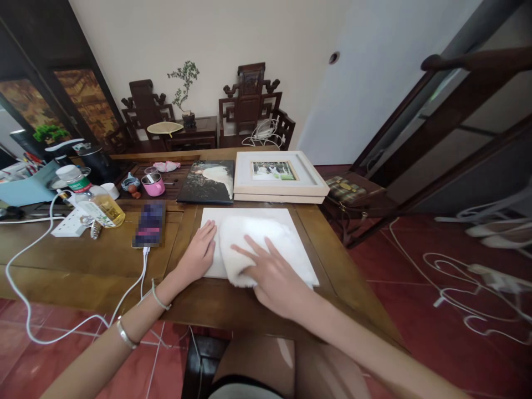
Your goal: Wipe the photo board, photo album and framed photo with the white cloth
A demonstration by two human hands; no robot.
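Note:
A flat white board (pixel 299 260) lies on the wooden table (pixel 103 260) right in front of me. A white cloth (pixel 253 235) is spread over its middle. My right hand (pixel 272 274) rests flat on the near part of the cloth, fingers stretched out and apart. My left hand (pixel 199 252) lies flat on the board's left edge, fingers together and extended, beside the cloth. Neither hand grips anything.
Behind the board are a cream picture frame (pixel 278 177) and a dark photo print (pixel 210 182). To the left lie a phone (pixel 149 224) on a white cable, an oil bottle (pixel 93 199), a pink cup (pixel 153 184) and a power strip. Cables lie on the red floor at right.

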